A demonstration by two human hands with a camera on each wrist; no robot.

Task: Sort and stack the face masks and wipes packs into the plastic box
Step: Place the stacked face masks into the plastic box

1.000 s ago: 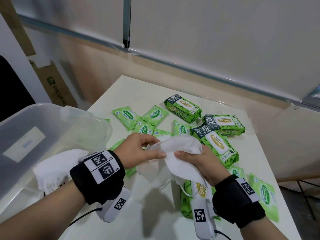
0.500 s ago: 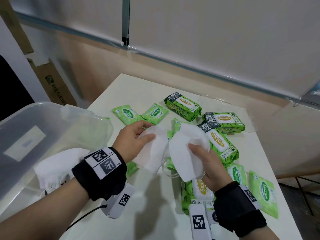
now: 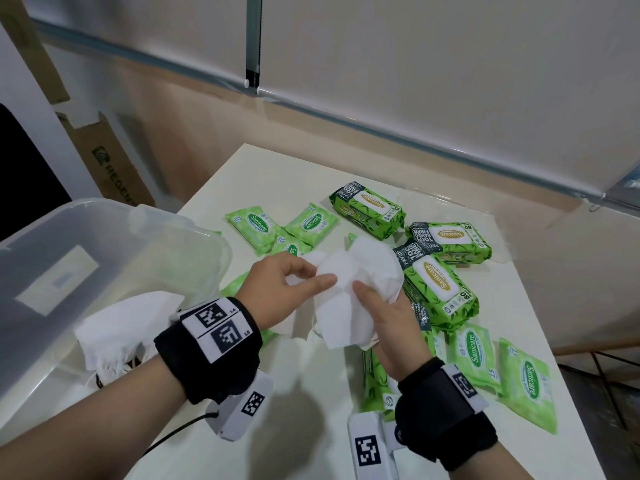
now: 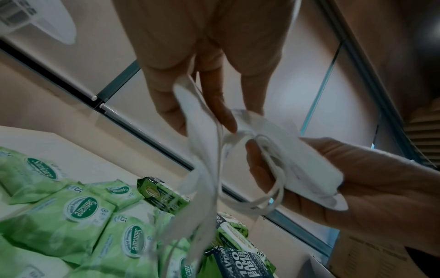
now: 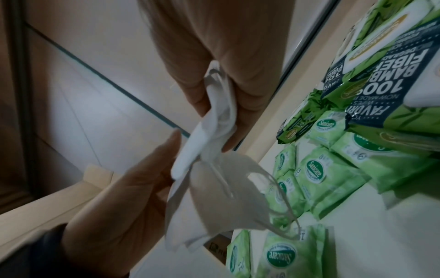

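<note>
White masks [image 3: 349, 292] between both hands [image 3: 332, 296]

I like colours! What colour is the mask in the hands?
White, the face mask held by both hands; the head view shows it best.

Approx 4 big wipes packs [image 3: 438, 282], 7 small packs [image 3: 252, 227], 2 held masks [image 3: 360, 289].

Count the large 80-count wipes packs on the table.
4: far pack, right pack, middle pack beside the right hand, near pack partly under that wrist. Others may be hidden.
</note>
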